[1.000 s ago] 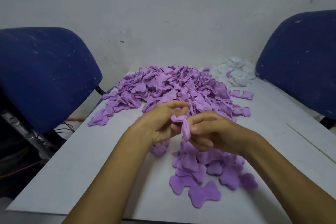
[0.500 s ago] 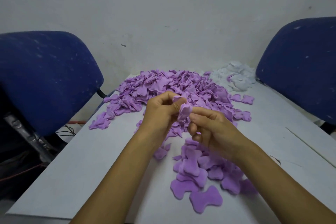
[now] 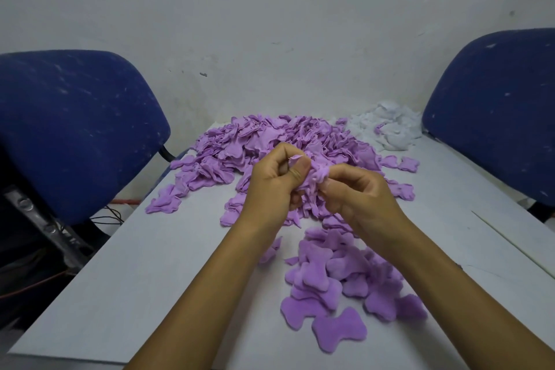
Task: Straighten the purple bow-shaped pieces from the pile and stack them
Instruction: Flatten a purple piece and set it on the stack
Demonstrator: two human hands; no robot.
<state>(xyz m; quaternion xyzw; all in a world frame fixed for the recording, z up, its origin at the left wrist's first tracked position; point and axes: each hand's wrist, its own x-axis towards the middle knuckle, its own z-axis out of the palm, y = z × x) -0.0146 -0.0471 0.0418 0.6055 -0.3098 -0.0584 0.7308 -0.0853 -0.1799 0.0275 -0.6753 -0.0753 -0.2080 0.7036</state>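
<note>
1. Nearest the camera, flattened purple bow pieces [image 3: 339, 333] are lying in a loose, overlapping spread on the grey bench [image 3: 150, 279], below and slightly right of the hands; it is hardly a neat stack yet.
2. Above that spread, the left hand [image 3: 270, 186] and right hand [image 3: 357, 192] are meeting, both sets of fingers curling and pinching one crumpled purple piece [image 3: 315, 174] between them.
3. That piece is bunching up, so its long axis cannot be told; it is sitting equally near both hands.
4. Judging by this, straightening is in progress, with the placing spot toward the person.
5. Beyond, the purple pile [image 3: 270, 141] is waiting.
6. Farther right, white scraps [image 3: 390, 129] are heaping; no containers are showing.
</note>
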